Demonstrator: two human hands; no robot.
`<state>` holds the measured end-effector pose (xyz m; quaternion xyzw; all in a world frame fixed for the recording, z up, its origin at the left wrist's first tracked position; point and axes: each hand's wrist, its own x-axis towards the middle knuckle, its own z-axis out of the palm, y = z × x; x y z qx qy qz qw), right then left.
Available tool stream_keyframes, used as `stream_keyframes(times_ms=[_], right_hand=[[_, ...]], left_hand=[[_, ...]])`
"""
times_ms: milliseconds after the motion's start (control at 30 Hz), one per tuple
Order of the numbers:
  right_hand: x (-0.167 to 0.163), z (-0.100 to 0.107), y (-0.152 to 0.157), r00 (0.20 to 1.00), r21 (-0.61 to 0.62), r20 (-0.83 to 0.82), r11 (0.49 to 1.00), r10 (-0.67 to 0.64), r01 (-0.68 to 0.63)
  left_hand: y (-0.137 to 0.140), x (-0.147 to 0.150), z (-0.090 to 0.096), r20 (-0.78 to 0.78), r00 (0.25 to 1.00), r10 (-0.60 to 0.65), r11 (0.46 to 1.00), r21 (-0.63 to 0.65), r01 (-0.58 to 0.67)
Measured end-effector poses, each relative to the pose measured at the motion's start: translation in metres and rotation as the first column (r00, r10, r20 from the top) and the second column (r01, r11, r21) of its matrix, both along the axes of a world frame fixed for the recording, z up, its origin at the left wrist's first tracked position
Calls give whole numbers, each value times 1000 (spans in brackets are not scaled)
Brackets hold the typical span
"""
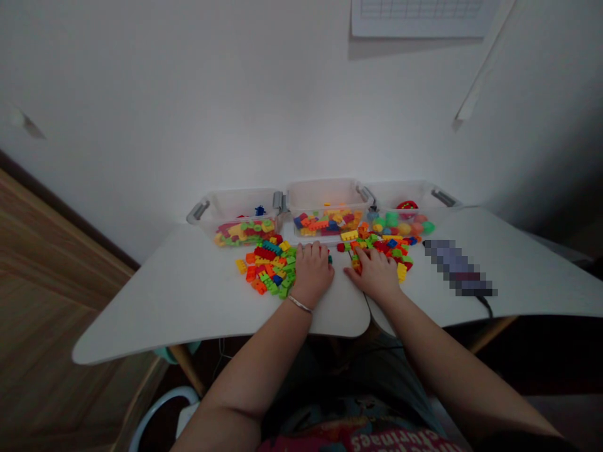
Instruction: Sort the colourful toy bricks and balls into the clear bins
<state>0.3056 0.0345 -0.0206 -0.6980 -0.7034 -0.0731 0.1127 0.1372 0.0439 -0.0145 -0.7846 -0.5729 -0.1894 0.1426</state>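
Observation:
Palm down, my left hand (313, 271) rests at the right edge of the left pile of toy building bricks (268, 267), its fingers slightly bent and a little apart. A bit of red and teal shows beside that hand, partly covered. My right hand (377, 273) lies at the near left side of the right pile of building bricks (391, 245), thumb and fingers apart, touching bricks. Whatever lies under both palms is hidden. The bricks are red, orange, yellow, green and blue.
Against the wall stand three clear bins: a left one (235, 204) and a middle one (325, 196) with bricks, and a right one (400, 194) with coloured balls. A blurred-out device (459, 267) with a cable lies at right. Two white tabletops (188, 301) meet near my hands.

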Motion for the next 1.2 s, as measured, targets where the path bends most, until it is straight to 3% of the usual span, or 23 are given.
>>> stream_keyframes(times_ms=[167,333,900,1200], right_hand=[[-5,-1,5,999,52,-6,998,-42,42],[-5,-4,5,998,98,-34,993,-55,58],[-3,-5,14,996,69,-51,996,68,-64],[0,-4,28,971,224,-120,958,206,-176]], left_hand=[[2,0,-5,-49,989,-137,991,-18,136],[2,0,-7,-29,997,-77,994,-77,75],[1,0,-4,-3,999,-46,999,-15,46],[-2,-3,2,59,995,-87,996,-1,87]])
